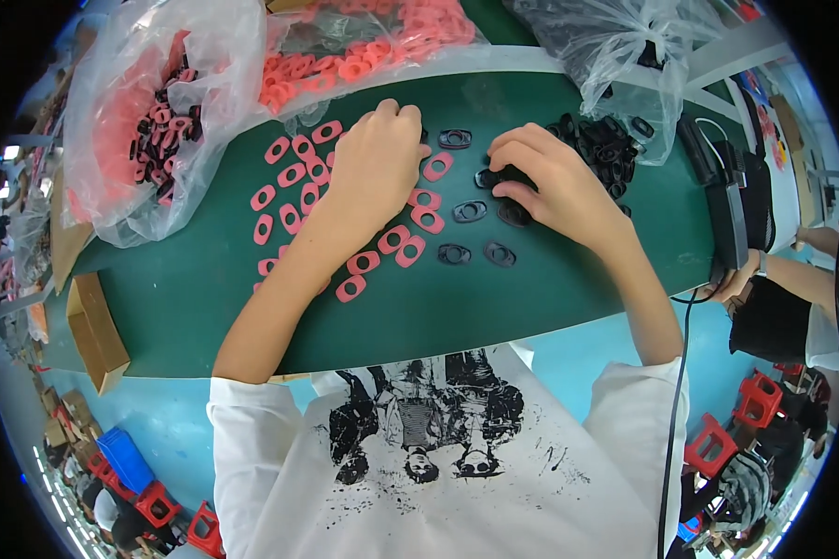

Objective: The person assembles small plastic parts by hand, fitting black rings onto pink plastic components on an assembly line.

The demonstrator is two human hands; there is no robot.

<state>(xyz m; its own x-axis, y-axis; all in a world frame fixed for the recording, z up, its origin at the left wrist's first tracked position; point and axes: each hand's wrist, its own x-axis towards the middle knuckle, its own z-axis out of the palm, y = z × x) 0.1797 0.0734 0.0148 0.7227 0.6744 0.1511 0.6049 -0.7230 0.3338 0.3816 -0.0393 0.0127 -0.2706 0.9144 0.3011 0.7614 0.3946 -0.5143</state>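
My left hand [375, 172] is curled over the pink pieces, with its fingertips mostly hidden. A dark edge shows beside its thumb, too covered to name. My right hand [555, 186] has thumb and fingers closed around a small black oval plastic piece [485, 178]. Between the hands and below them lie several loose black oval pieces with a hole, such as one black piece [470, 211] and another [500, 253]. Flat pink rings [393, 239] with oval holes are spread on the green table [531, 303] around my left forearm.
A heap of black pieces [606, 154] lies past my right hand. At the left stands a clear bag [219, 102] of mixed pink and black parts. Pink rings [345, 65] fill a bag at the back. A cardboard box [98, 321], a black device [725, 224] and another person's hand [738, 277] are at the sides.
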